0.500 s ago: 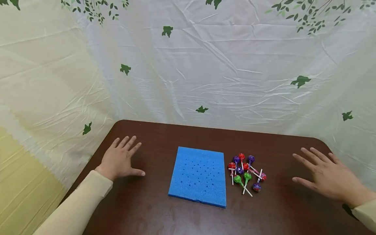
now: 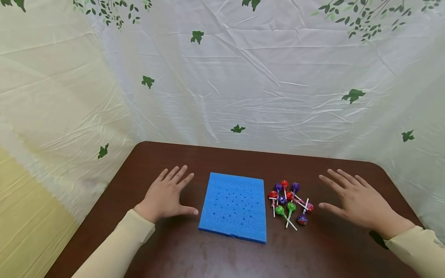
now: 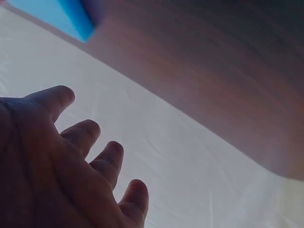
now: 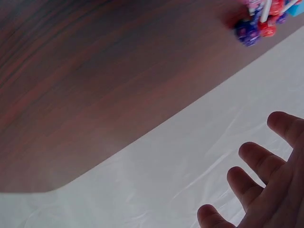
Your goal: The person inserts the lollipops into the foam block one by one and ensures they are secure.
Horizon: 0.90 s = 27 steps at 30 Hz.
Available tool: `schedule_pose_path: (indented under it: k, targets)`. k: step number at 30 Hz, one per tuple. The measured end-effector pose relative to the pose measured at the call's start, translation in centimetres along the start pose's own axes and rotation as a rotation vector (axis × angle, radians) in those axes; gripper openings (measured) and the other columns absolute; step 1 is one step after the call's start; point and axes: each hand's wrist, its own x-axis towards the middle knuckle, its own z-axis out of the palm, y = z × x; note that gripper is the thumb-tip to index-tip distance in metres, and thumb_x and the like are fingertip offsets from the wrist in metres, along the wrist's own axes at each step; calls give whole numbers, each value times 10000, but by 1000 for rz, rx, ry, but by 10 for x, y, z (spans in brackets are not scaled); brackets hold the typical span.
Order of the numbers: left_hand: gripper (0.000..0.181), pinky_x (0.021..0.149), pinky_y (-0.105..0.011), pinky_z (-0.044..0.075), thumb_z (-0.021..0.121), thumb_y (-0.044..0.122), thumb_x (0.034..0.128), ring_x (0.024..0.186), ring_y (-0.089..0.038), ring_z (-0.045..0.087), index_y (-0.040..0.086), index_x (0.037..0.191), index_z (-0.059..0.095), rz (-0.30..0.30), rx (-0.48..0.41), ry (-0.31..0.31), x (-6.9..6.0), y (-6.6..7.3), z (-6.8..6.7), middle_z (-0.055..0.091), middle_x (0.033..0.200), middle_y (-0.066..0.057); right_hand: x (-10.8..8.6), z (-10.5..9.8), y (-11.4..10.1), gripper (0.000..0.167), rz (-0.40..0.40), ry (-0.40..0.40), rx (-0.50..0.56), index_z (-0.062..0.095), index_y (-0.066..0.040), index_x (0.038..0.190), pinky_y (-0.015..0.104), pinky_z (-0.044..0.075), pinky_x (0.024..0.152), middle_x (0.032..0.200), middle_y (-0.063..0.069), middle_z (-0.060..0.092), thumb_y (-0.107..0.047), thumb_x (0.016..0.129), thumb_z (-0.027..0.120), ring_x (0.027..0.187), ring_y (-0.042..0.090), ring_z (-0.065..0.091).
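A blue foam board (image 2: 233,208) dotted with small holes lies on the brown table. Just right of it is a loose pile of wrapped lollipops, among them a green one (image 2: 291,207), a red one (image 2: 273,194) and a purple one (image 2: 302,219). My left hand (image 2: 167,197), fingers spread, is left of the board and holds nothing. To the right of the lollipops my right hand (image 2: 361,200) is also spread and empty. The left wrist view shows a corner of the board (image 3: 61,16); the right wrist view shows a purple lollipop (image 4: 247,32).
The dark brown table (image 2: 194,258) has rounded far corners. Behind it and at the left hangs a pale cloth (image 2: 278,108) printed with green leaves.
Both hands have moved inward, the left one rightward toward the board and the right one leftward toward the lollipops. The board and lollipops lie as before.
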Motion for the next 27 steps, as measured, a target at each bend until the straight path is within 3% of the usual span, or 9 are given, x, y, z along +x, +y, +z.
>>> schedule_pose_path:
  k: [6,12,17,20,23,27]
  targets:
    - [1102,1170,-553,175,553,867,732,1472,-349,240,158,1556,371,34,-62,8,4,22,5,245,1621,-126,11,6,-19,825,-23,25,32,474,-141,1486,653,250,1090,1514,181,417,-633,855,673,1392,382,353]
    - [1134,1178,-535,161,505,911,712,1478,-329,231,183,1567,348,37,-60,-13,4,37,12,215,1634,-97,16,7,-37,817,-58,38,65,481,-125,1480,627,356,1035,1485,200,438,-621,860,676,1331,414,421]
    - [1137,1178,-531,167,510,912,707,1476,-326,239,188,1568,348,44,-82,-21,3,44,21,225,1633,-99,10,9,-51,810,-4,1,123,493,-136,1471,602,478,924,1395,177,507,-647,864,655,1213,396,526]
    - [1130,1175,-535,176,520,901,715,1474,-331,241,180,1568,348,53,-106,-24,1,47,24,241,1628,-109,3,12,-58,775,51,-24,182,506,-176,1459,475,576,745,1299,129,546,-635,857,674,1105,329,583]
    - [1137,1173,-535,181,517,902,715,1474,-330,242,169,1567,345,63,-139,-27,0,50,26,245,1626,-109,-5,16,-64,731,100,-35,241,540,-191,1423,327,535,554,1198,72,561,-609,847,706,956,226,612]
    - [1144,1170,-532,195,530,899,709,1469,-331,256,160,1565,351,81,-189,-24,2,54,30,251,1621,-120,-15,21,-69,687,139,-54,305,590,-172,1373,252,456,515,1083,1,559,-581,841,731,761,90,561]
